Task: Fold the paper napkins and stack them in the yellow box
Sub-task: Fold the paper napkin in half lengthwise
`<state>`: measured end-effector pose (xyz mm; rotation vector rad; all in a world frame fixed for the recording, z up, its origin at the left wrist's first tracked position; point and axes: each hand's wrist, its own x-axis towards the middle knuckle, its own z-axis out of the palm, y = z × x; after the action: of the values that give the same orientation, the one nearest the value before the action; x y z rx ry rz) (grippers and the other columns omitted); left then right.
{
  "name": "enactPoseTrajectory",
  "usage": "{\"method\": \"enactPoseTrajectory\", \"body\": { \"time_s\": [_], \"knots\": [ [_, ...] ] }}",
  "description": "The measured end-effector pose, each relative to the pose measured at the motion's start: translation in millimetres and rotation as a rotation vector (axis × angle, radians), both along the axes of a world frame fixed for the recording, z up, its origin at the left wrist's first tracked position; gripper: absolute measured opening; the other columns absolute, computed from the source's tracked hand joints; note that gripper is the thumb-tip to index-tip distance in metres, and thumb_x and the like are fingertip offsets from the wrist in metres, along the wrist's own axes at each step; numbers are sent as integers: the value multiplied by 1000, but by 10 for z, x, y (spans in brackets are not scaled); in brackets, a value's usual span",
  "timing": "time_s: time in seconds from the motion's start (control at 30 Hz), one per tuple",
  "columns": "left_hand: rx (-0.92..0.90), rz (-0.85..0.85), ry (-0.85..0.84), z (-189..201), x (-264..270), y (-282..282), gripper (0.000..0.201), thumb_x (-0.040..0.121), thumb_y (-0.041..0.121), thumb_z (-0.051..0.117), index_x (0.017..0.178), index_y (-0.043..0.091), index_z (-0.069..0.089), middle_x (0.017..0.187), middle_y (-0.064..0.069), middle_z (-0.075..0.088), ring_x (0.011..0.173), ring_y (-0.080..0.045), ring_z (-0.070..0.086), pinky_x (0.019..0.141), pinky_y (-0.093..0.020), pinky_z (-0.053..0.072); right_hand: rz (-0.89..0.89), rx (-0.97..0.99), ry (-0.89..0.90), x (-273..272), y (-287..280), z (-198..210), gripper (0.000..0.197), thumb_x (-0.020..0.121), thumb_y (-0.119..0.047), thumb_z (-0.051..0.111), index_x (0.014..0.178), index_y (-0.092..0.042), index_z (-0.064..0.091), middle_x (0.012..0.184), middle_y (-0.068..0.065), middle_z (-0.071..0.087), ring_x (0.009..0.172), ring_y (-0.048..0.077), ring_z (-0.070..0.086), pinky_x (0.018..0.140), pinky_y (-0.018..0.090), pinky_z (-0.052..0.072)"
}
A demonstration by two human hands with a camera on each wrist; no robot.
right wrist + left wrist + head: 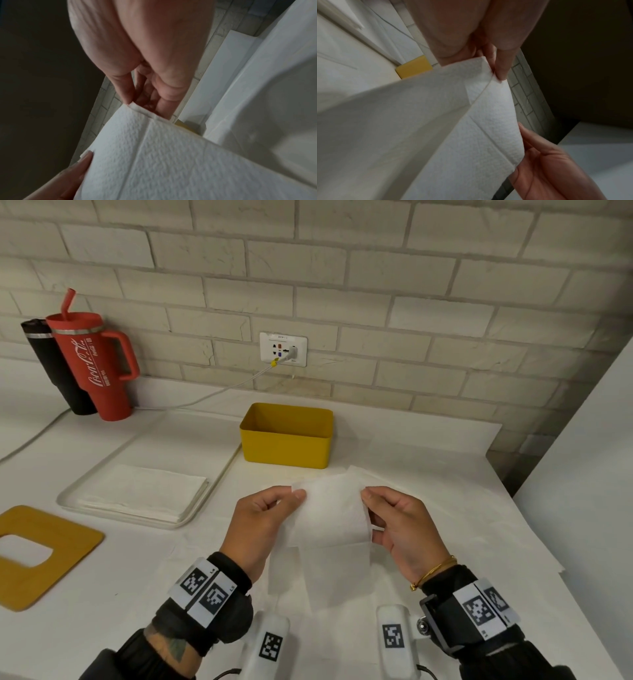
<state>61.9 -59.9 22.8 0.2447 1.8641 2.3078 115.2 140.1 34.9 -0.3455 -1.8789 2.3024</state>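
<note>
**Entry: 1 napkin in mid-fold, held above the counter — risks noted**

Item 1. Paper napkin point(330, 513), white, embossed, creased. Held in the air over the counter point(445, 508), in front of the yellow box point(286, 446); its lower part hangs down between the wrists. Left hand point(263, 525) pinches the upper left corner between thumb and fingers; right hand point(400, 529) pinches the right edge the same way. Both hands are grasping the napkin; neither is free.

Item 2. Yellow box, open-topped, standing on the counter beyond the hands. From the head view its inside looks to hold no napkins, though the floor is not fully seen.

Item 3. Stack of flat napkins point(144, 491) on a clear tray point(191, 515), left of the hands, well apart from the box.

Item 4. Yellow lid point(41, 556) with cut-out, near left edge.

Risks, as judged:
- Thin paper under 2 opposing pinches may tear if the hands pull apart.
- In the left wrist view the corner layers sit slightly offset; a fold pressed so would likely come out skewed and stack unevenly.
- The loose hanging part may catch or curl under when laid down.
- A napkin folded too wide may buckle against the box walls.
</note>
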Motion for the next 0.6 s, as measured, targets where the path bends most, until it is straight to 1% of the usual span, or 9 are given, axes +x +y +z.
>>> {"method": "enactPoseTrajectory", "body": {
  "time_s": [0.07,0.13,0.2,0.3,0.4,0.47,0.53,0.57,0.6],
  "knots": [
    [-2,-14,21,3,3,-2,14,91,12,70,78,10,75,76,2,71,69,-10,64,59,-18,48,-31,26,29,-5,10,15,11,97,-7,62,104,-9,70,90,7,76,80,16,70,69,32,58],
    [-8,-18,31,8,2,1,17,90,12,71,74,11,74,73,2,69,67,-11,62,58,-18,47,-53,51,52,-9,29,31,12,96,-4,62,106,-11,62,89,10,76,79,18,69,71,34,55],
    [-6,-10,39,15,-4,6,18,86,14,74,69,13,74,74,-1,68,69,-14,62,64,-23,49,-53,75,72,-7,26,44,12,95,-1,62,100,-11,58,90,12,75,81,22,65,74,38,51],
    [-10,1,43,36,-15,9,17,83,16,77,66,15,75,76,-3,68,76,-20,61,75,-33,48,-39,124,72,13,5,36,13,94,2,60,94,-8,69,92,11,75,84,24,64,77,40,52],
    [-22,17,52,48,-14,-1,16,80,18,80,65,18,76,76,-1,70,77,-19,62,75,-33,48,-16,63,89,37,-28,78,16,97,-9,59,98,-4,74,100,16,73,86,23,66,77,38,54],
    [-22,33,59,57,-12,-16,11,73,26,83,67,19,78,82,-7,71,81,-23,64,79,-37,52,-5,48,108,40,-45,108,21,96,-21,63,96,-3,75,96,13,73,83,20,67,74,35,56],
    [-15,47,62,74,-5,-26,12,67,31,83,68,19,79,86,-9,73,84,-26,65,85,-42,53,-23,112,132,27,-60,118,25,84,-30,74,91,-6,77,92,8,75,82,18,69,73,35,58],
    [-9,51,61,90,2,-28,12,67,30,83,67,20,79,85,-7,74,84,-25,66,86,-42,53,-41,148,141,12,-61,111,22,79,-30,77,86,-10,78,90,7,75,84,19,69,75,38,60],
    [-5,51,63,106,9,-32,10,67,30,82,67,20,79,85,-6,74,84,-25,66,85,-42,53,-61,172,146,-1,-62,108,14,79,-26,79,83,-12,79,88,7,75,85,21,70,78,41,61]
  ]
}}
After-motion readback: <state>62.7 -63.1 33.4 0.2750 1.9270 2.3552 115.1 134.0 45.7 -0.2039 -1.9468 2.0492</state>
